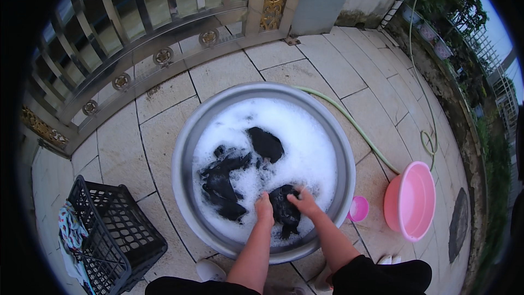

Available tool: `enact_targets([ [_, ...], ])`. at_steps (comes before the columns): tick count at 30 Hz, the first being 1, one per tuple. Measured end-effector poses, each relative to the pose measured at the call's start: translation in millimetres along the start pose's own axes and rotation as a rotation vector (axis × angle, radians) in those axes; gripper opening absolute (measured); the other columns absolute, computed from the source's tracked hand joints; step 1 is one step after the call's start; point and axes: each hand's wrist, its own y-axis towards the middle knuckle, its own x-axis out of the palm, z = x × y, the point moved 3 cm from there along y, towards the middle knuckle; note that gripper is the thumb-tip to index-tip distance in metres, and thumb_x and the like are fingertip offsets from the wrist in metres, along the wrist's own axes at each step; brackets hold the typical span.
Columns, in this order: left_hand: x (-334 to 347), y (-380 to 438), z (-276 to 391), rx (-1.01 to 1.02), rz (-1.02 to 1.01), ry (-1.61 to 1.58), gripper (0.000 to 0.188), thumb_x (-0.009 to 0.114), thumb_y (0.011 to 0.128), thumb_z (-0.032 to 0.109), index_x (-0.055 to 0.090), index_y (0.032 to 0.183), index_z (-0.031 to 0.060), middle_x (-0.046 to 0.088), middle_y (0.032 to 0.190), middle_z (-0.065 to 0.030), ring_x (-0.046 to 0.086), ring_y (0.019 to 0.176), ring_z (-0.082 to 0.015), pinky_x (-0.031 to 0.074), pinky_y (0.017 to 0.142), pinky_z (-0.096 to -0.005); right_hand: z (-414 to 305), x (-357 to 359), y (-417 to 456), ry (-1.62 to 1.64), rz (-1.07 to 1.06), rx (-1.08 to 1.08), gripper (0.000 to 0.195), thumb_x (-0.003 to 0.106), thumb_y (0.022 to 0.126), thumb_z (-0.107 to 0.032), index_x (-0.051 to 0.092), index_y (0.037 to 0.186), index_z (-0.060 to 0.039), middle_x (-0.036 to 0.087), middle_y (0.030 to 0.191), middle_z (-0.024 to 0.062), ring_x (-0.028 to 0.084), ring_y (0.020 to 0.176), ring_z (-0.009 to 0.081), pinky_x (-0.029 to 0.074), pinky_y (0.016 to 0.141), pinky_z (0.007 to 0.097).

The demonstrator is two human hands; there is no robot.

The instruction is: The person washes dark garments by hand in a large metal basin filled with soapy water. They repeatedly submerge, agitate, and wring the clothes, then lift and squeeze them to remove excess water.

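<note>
A wide round metal basin stands on the paving before me, filled with water under thick white foam. Both my hands are at its near side, around a wet bunched black cloth. My left hand grips the left edge of this cloth, its fingertips partly hidden in suds. On the other edge, my right hand has its thumb over the fabric, and its fingers are blurred. More dark cloth floats at the left of the basin. Another black piece bulges up farther back.
Left of the basin stands a black plastic crate with patterned cloth over its side. To the right are a small pink cup and a pink tub. A green hose crosses the tiles. Behind is a metal gate.
</note>
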Motion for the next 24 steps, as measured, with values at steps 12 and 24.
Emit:
enact_targets([
  [12,-6.0,24.2,-25.6,-0.014,-0.317,-0.600,0.035,0.053,0.081,0.029,0.054,0.095,-0.0027,0.056,0.082,-0.0087,0.053,0.074,-0.0187,0.044,0.066,-0.0332,-122.3,15.4,-73.2,-0.046,0.157,-0.270,0.029,0.064,0.072,-0.029,0.052,0.076,-0.0030,0.058,0.074,0.0160,0.055,0.069,0.0307,0.042,0.065,0.0344],
  [24,20.9,-34.7,6.0,-0.357,-0.457,-0.640,0.020,0.045,0.085,0.021,0.053,0.090,0.0027,0.055,0.083,-0.0073,0.054,0.070,-0.0205,0.046,0.065,-0.0324,-108.1,12.5,-41.1,-0.029,0.148,-0.101,0.025,0.055,0.067,-0.021,0.053,0.058,0.0028,0.051,0.051,0.0146,0.049,0.050,0.0172,0.041,0.052,0.0342],
])
